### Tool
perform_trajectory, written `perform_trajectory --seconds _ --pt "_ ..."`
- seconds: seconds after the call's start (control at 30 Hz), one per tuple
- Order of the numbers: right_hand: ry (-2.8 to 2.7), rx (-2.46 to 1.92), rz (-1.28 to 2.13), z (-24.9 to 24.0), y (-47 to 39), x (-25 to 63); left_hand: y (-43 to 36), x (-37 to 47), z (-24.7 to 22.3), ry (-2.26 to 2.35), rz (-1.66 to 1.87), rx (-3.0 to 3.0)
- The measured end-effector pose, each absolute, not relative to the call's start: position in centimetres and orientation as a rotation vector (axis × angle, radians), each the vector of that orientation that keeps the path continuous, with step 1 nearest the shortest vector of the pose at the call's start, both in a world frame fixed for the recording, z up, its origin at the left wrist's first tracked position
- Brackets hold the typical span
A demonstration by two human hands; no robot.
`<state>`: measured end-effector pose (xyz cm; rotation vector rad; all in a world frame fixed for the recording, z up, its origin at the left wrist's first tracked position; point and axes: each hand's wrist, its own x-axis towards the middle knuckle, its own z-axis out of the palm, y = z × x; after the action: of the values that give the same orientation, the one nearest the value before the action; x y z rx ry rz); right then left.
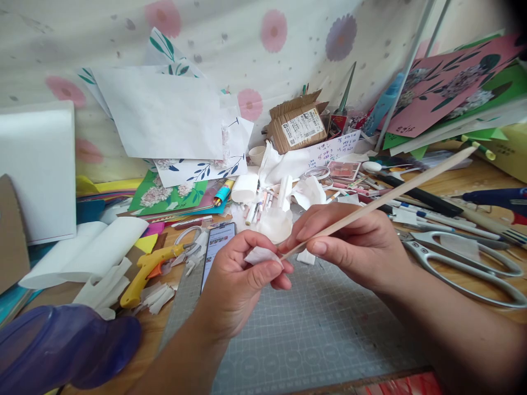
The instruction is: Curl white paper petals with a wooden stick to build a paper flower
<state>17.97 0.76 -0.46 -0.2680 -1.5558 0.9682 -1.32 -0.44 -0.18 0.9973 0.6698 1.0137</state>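
My left hand (242, 274) pinches a small piece of white paper (263, 255) between thumb and fingers. In my right hand (349, 241) is a long, pale wooden stick (395, 192), gripped near its narrow lower end and slanting up to the right. The stick's tip meets the white paper at my left fingertips; its exact contact is partly hidden by the fingers. Both hands are above a grey cutting mat (313, 334) with a printed grid. Beyond my left hand lies a phone (217, 244) with its screen lit.
A yellow glue gun (148, 271) lies left, near a purple translucent object (69, 345). Large silver scissors (461, 263) lie beside my right forearm. Pens, paper scraps and a cardboard box (297, 123) crowd the back. Flower-decorated sheets (457, 82) stand at right.
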Motion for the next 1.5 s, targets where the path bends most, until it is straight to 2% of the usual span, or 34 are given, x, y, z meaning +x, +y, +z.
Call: perform_trajectory --seconds 0.4,1.37,1.5 --pt "-1.626 -0.331 0.866 -0.4 0.8 18.3 -0.5 -1.1 0.1 0.723 1.004 0.997" --pt "-1.649 -0.333 0.881 -0.3 0.7 18.1 -0.6 -1.3 -0.5 0.757 1.028 1.145" --pt "-1.637 -0.364 0.843 -0.2 0.8 18.2 -0.4 -1.7 -1.0 0.880 1.236 1.214"
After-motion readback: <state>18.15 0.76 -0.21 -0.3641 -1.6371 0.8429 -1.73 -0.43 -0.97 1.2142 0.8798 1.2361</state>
